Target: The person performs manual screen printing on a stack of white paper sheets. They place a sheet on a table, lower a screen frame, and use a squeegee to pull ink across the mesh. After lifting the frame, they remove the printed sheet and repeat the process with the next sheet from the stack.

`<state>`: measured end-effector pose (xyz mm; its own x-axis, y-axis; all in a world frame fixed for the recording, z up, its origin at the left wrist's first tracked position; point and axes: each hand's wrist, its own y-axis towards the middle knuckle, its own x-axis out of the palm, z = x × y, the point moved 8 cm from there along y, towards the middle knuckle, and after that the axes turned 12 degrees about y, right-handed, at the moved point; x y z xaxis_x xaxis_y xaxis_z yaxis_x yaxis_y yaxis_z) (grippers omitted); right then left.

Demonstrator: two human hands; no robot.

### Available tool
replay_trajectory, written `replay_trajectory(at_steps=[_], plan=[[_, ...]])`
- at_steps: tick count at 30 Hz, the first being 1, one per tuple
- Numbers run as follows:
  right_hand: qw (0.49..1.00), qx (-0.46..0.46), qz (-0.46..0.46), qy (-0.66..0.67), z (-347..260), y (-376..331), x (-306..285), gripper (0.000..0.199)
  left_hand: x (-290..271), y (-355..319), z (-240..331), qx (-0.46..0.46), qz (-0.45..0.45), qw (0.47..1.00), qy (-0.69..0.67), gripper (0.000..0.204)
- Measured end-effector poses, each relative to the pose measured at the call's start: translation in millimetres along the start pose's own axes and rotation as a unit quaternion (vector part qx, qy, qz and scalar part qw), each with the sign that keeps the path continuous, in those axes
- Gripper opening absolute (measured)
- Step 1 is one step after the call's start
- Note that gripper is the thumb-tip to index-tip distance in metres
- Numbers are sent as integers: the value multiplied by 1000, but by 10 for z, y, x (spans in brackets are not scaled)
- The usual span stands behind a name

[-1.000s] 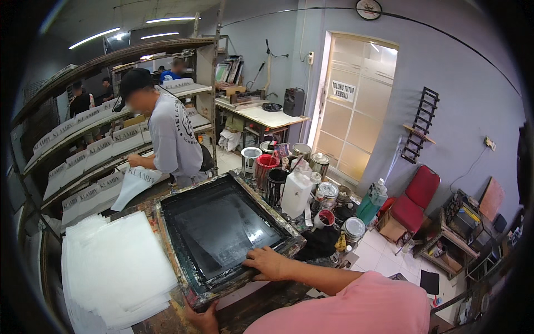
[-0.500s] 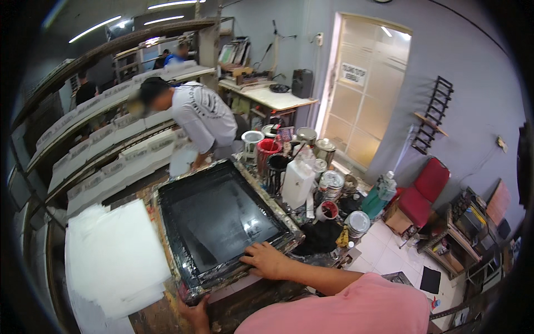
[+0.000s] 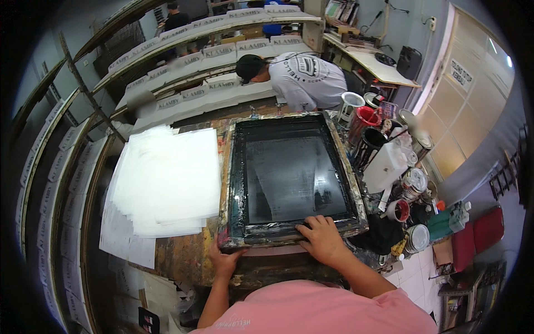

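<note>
A screen printing frame (image 3: 225, 209) lies on the worktable in front of me, its dark mesh (image 3: 289, 178) smeared with black ink inside an ink-stained rim. My left hand (image 3: 225, 260) grips the near left corner, thumb stretched along the near edge and the other fingers partly hidden by the frame. Over the near rail, right of its middle, my right hand (image 3: 322, 238) is hooked with its fingers on top. A pale strip shows beneath the near rail. Left of the frame is a stack of white paper sheets (image 3: 167, 178).
Paint cans and a white jerrycan (image 3: 385, 167) crowd the right side, near a red ink pot (image 3: 398, 210) and a black cloth (image 3: 378, 236). Racks (image 3: 83, 183) of printed white sheets stand left and behind. A person in a white shirt (image 3: 308, 78) bends beyond the table.
My view has swung left, bringing the frame and paper stack toward the middle. Both hands stay at the frame's near edge. The person across the table has bent lower.
</note>
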<state>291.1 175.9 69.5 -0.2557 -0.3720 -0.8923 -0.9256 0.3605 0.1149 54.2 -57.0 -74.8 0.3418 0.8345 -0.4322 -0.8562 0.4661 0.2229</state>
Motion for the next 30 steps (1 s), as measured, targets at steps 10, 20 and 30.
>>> replay_trajectory(at_steps=[10,20,30], plan=[[999,-25,-27,32,0,111,-100,44,-27,-13,89,6,-10,996,92,118],[995,-85,37,26,-41,59,-17,48,-130,23,371,44,-5,983,177,119],[998,-50,-30,-4,-139,232,-39,42,-211,17,462,72,11,993,93,119]])
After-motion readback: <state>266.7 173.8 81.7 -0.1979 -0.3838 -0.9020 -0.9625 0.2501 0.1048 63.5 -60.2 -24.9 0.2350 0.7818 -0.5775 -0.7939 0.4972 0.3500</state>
